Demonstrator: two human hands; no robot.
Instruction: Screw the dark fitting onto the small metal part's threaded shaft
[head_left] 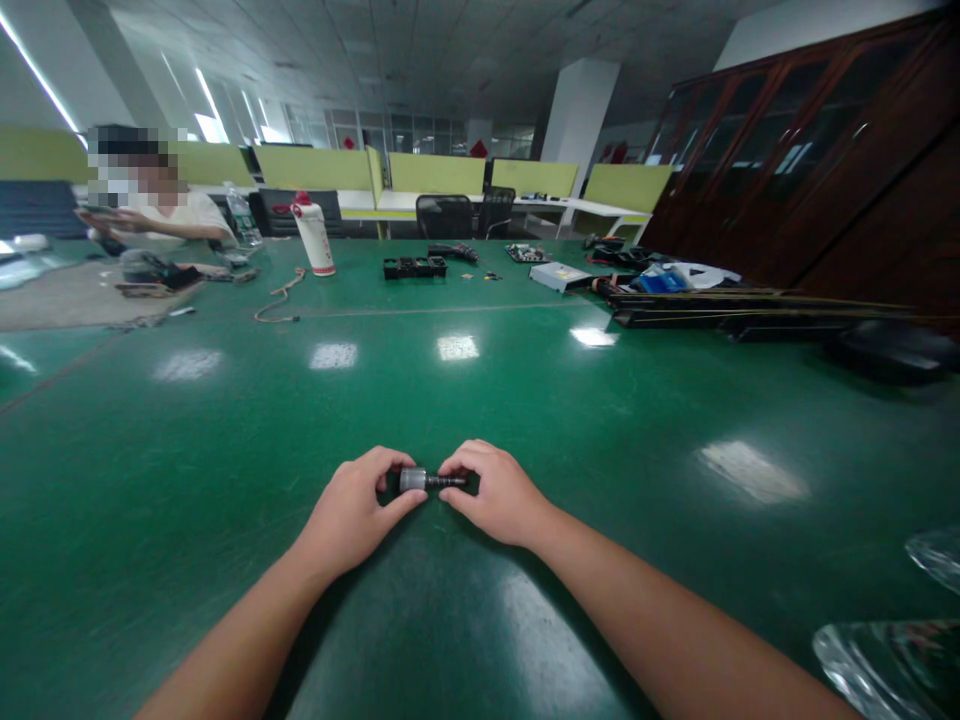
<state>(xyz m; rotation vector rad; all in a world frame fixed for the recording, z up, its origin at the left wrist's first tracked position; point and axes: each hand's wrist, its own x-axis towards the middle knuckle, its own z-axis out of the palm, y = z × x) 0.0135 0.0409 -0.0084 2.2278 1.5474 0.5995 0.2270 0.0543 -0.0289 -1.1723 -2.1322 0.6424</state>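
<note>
Low over the green table (300, 400), a small part (412, 479) with a grey cylindrical body and a dark ridged shaft lies sideways between my hands. Its exact kind is too small to make out. My left hand (364, 510) pinches the grey body at the left end between thumb and fingers. From the other side, my right hand (499, 490) has thumb and fingertips closed on the dark shaft. The fingertips of both hands hide parts of it.
A white bottle with a red cap (315, 235) stands beyond my hands, near a cord (281, 300). Further right are a black frame (415, 268), a circuit board (527, 253), a silver box (560, 276) and dark strips (675, 312). Another person (180, 215) sits far left. Clear plastic (885, 660) lies near right.
</note>
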